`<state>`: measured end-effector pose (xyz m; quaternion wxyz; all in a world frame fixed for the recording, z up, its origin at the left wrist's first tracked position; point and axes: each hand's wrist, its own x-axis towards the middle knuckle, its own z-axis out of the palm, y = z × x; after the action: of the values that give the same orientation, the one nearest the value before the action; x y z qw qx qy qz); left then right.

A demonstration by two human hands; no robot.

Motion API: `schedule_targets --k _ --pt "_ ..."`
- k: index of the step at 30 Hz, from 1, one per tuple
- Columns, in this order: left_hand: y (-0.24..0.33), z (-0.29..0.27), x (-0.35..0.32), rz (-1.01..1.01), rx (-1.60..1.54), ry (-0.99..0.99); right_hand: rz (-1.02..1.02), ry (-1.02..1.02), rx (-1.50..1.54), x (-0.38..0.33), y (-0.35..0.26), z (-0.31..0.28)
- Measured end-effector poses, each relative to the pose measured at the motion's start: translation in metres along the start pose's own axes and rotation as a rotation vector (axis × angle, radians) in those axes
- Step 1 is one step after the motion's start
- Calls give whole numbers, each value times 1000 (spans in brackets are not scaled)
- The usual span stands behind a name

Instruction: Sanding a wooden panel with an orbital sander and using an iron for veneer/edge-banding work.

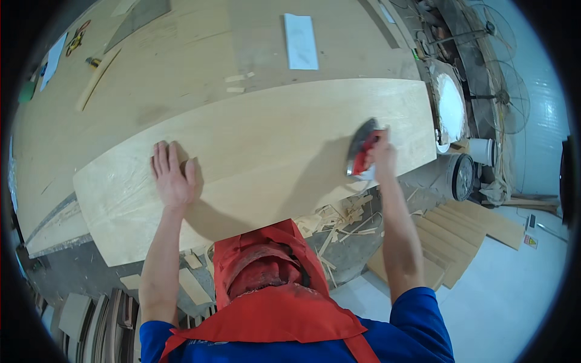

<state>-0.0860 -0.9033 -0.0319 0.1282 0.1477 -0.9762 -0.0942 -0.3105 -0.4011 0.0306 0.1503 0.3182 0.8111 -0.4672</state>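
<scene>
Left hand point(174, 175) spread flat on pale veneered panel point(260, 151), right hand point(381, 154) gripping what looks like a red clothes iron point(361, 148), white rectangular sheet point(301, 41) on workbench point(181, 60) beyond

Pale, smooth matt wood panel point(260, 157); red plastic iron point(362, 148) with shiny metal sole; red cloth apron point(272, 314).
</scene>
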Motion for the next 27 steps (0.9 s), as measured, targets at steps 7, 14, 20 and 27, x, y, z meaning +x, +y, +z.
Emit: schedule_targets --k 7,14,20,27 --pt "-2 6 0 25 32 15 -819 -465 -652 -116 19 132" --pt "-16 3 -12 21 92 -23 -417 -479 -623 -60 -28 37" --pt "-9 8 -4 46 108 -29 -127 94 -31 116 -14 -121" --pt "54 30 27 146 20 -24 -25 79 55 95 -13 -95"
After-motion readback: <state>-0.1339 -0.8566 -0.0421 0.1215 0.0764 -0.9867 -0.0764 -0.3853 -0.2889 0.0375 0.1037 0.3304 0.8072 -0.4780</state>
